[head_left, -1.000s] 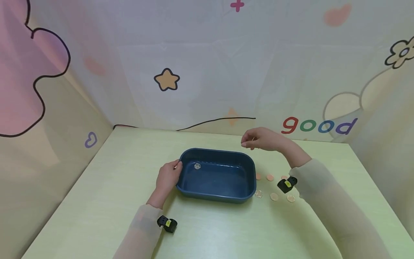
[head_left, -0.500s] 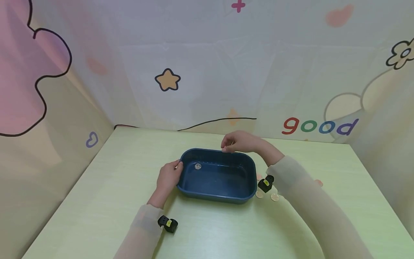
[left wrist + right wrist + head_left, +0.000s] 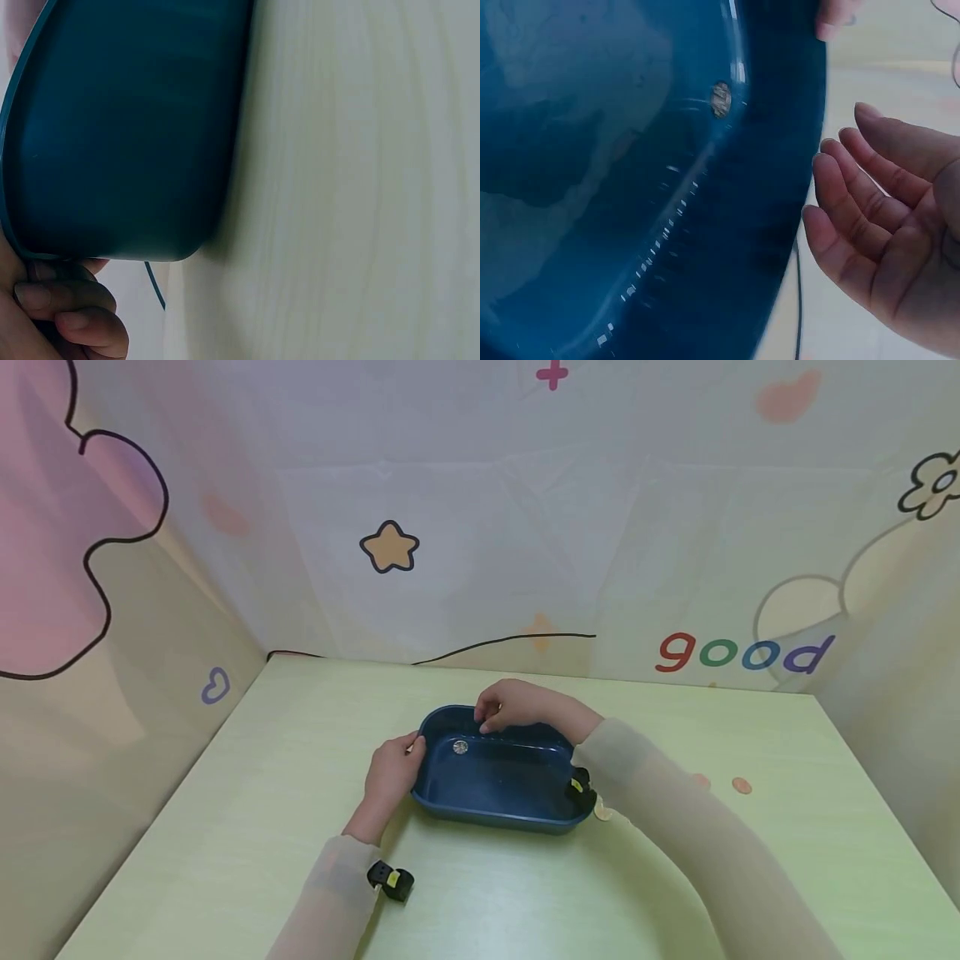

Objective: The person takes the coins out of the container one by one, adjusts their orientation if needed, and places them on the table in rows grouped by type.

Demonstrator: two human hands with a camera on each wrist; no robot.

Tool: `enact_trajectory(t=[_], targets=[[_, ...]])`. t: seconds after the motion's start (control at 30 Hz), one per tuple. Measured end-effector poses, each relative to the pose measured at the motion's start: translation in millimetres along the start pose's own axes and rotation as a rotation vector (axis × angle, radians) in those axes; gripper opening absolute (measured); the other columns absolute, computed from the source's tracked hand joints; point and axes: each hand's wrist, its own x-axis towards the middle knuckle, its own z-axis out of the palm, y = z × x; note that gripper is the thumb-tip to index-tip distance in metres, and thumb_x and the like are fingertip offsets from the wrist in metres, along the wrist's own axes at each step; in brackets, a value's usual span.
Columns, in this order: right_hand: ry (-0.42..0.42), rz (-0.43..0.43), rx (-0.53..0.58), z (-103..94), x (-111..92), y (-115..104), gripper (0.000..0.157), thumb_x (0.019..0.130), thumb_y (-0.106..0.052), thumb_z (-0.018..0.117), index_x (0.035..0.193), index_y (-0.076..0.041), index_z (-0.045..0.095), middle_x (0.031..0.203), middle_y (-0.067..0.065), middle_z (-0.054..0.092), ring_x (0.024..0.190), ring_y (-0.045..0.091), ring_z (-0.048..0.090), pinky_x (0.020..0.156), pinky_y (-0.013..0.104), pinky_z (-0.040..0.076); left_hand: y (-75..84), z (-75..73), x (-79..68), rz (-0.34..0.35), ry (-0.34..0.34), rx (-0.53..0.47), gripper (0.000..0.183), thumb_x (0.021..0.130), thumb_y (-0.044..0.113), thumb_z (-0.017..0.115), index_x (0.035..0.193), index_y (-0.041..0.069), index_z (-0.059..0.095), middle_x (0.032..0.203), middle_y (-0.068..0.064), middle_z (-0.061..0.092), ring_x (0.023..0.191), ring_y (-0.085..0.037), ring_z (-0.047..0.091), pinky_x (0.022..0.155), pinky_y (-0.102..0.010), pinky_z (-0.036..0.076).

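Observation:
A dark blue rectangular plastic basin (image 3: 495, 785) stands on the table. My left hand (image 3: 393, 770) grips its left end, thumb at the rim; in the left wrist view curled fingers (image 3: 90, 322) show under the basin's end. Over the back wall hovers my right hand (image 3: 512, 703). The right wrist view shows its fingers loosely bent and the thumb apart from them, with nothing visible between. One silvery coin (image 3: 461, 747) lies on the basin floor near the left end, also seen as a coin (image 3: 720, 99) in the right wrist view.
To the right of the basin, a copper-coloured coin (image 3: 742, 786) lies on the pale wooden table (image 3: 480, 893). The right sleeve (image 3: 660, 802) partly covers other coins, including a pale gold coin (image 3: 602, 811) beside the basin. A printed curtain (image 3: 480, 568) hangs behind.
My right hand has moved left and slightly down, from beyond the basin's right corner to over its back wall. The sleeve covers different coins now. My left hand keeps its hold on the basin.

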Motion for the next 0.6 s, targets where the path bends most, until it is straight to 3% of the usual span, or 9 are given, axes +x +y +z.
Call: enact_trajectory(t=[0.23, 0.6], targets=[[-0.065, 0.097, 0.011, 16.0, 18, -5, 0.026, 0.098, -0.010, 0.067, 0.121, 0.001, 0.068, 0.109, 0.016, 0.076, 0.083, 0.019, 0.072, 0.075, 0.031, 0.057, -0.9, -0.8, -0.9, -0.010, 0.002, -0.004, 0.043, 0.106, 0.025, 0.047, 0.138, 0.001, 0.063, 0.136, -0.022, 0.064, 0.115, -0.033, 0.067, 0.096, -0.049, 0.054], [-0.103, 0.201, -0.041, 39.8, 37, -3, 0.037, 0.099, -0.012, 0.066, 0.134, -0.003, 0.063, 0.117, 0.015, 0.072, 0.088, 0.022, 0.074, 0.064, 0.028, 0.054, -1.2, 0.7, 0.8, -0.008, -0.002, -0.010, 0.042, 0.107, 0.025, 0.047, 0.138, 0.001, 0.063, 0.139, -0.021, 0.063, 0.124, -0.034, 0.065, 0.102, -0.050, 0.053]])
